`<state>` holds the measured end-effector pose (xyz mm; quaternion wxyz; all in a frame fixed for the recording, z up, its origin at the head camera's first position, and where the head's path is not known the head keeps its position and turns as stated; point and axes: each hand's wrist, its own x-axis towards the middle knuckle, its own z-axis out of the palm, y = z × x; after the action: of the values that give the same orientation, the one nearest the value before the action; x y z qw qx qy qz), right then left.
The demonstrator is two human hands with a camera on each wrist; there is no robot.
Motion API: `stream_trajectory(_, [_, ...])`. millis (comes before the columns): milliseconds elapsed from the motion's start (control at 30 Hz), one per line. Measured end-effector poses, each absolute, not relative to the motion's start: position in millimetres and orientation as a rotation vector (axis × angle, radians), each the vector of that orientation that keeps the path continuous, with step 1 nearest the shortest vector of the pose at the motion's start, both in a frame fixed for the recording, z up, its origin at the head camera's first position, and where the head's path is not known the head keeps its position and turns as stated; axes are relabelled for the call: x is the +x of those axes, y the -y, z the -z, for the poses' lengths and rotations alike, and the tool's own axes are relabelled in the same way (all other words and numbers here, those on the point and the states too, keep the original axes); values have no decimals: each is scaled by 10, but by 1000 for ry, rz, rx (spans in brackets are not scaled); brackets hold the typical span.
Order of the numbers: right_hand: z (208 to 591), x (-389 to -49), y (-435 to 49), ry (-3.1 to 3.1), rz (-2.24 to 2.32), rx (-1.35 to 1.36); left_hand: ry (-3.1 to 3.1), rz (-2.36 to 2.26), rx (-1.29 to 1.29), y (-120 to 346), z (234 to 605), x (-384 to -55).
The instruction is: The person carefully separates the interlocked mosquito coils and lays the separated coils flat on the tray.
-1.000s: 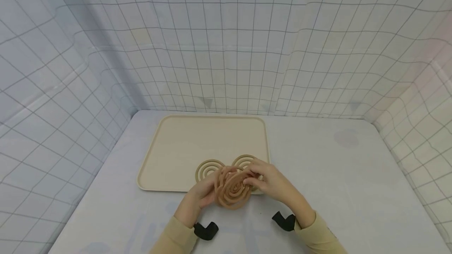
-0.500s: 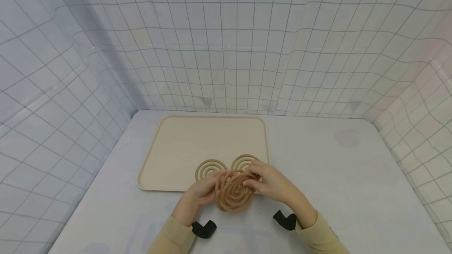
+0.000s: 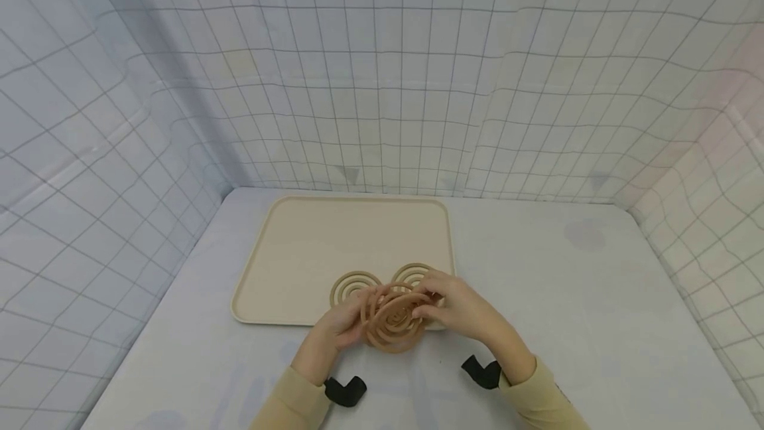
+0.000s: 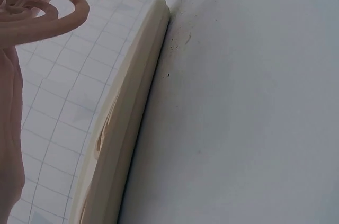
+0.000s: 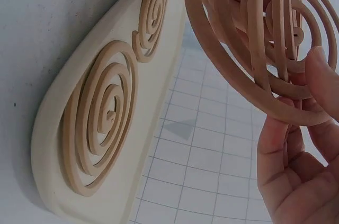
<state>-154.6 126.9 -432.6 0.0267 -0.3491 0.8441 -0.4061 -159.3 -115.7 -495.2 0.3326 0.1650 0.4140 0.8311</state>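
Holding up overlapping reddish-brown, thin-looped spiral coils [image 3: 395,318] now — in mid-air, over the near edge of a cream, round-cornered shallow tray [image 3: 352,234] on a white cloth-covered table [image 3: 549,271]. Cupping one side in the left hand [image 3: 341,320], with fingers curled round the loops, probably for steadiness. Pinching the opposite rim, meanwhile, between thumb and fingers of the right hand [image 3: 456,304] — likely an edge hold to keep from squashing the windings. Impossible to count the layers, with loops crossing so thickly. And below, lying flat inside the near side of the tray: a tan, flat spiral coil [image 5: 110,114] towards the right, and just beside it a second tan spiral coil [image 5: 155,15], apparently laid without overlap to avoid interlocking.
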Motion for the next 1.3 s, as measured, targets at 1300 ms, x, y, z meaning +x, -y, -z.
stream_trajectory(1300, [4288,-1466,-1182,-2691,1025,-1126,-1727,-1774,376,1115,4681,-1572])
